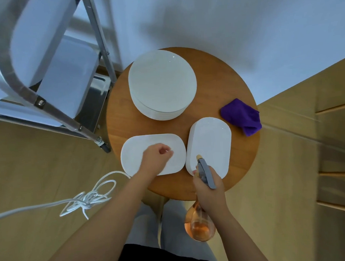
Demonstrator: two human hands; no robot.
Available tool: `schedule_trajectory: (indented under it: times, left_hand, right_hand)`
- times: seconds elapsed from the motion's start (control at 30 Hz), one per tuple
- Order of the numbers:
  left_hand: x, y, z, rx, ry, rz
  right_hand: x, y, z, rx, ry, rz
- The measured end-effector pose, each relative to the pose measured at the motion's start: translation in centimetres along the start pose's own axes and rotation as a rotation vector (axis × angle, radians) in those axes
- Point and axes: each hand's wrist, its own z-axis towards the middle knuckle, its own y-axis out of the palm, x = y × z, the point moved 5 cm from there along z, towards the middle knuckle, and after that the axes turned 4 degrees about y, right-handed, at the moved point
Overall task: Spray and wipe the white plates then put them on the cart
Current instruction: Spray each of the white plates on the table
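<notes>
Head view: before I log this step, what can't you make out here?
- Spray bottle: the right hand covers its trigger, so whether it is being squeezed is hidden.
- Round plate stack: the edges are too fine to count.
- Left hand: curled over the oblong plate; touching or hovering is unclear.
- Cart: cut off by the left and top edges, blurred.

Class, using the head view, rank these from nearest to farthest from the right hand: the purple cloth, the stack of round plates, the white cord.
From the right hand:
1. Purple cloth, at the table's right edge.
2. Stack of round plates, at the table's far side.
3. White cord, on the floor, left.
</notes>
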Motion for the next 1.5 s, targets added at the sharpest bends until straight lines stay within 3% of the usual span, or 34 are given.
schedule_trajectory:
  times: [0.1,0.27,0.43,0.63,0.77,0.9,1.03,1.17,1.3,1.4,1.5]
  left_hand:
    - [0.4,4.8,-0.9,-0.134,-0.037,0.179]
    - [0.1,9.4,-1.7,-0.142,-0.068,0.381]
    - [-0.4,10.5,-1.4,-0.064,-0.12,0.428]
    - [-0.5,9.8,-0.8,-0.077,-0.129,0.416]
    - [0.0,9.0,-1.1,0.039,-0.116,0.25]
    - [1.0,7.8,-1.6,0.236,-0.087,-0.097]
    - [1.6,6.7,-1.6,0.304,-0.16,-0.405]
    - [1.4,5.0,-1.7,0.273,-0.24,-0.701]
    - [2.3,3.1,-1.7,0.158,-0.183,-0.647]
    - [3.4,2.1,-1.7,0.068,-0.144,-0.853]
    - [4.2,1.1,-1.7,0.075,-0.099,-0.912]
  right_hand:
    - [0.7,-1.5,0.3,0.023,0.0,0.006]
    - [1.5,-4.1,0.9,0.054,0.005,0.029]
    - [1.9,-5.7,1.3,0.062,-0.002,0.047]
    - [2.0,-6.3,1.6,0.068,0.004,0.041]
    - [1.5,-6.3,1.9,0.056,0.0,0.045]
    - [0.6,-6.5,2.3,0.037,-0.012,0.068]
    - [-0.7,-6.2,2.6,0.032,-0.035,0.064]
    - [-1.9,-6.4,2.9,0.045,-0.074,0.059]
    - [-2.7,-6.0,2.8,0.067,-0.069,-0.022]
    - [-3.0,-5.2,2.4,0.055,-0.061,-0.034]
    - [-3.3,-3.5,1.2,-0.055,-0.084,-0.009]
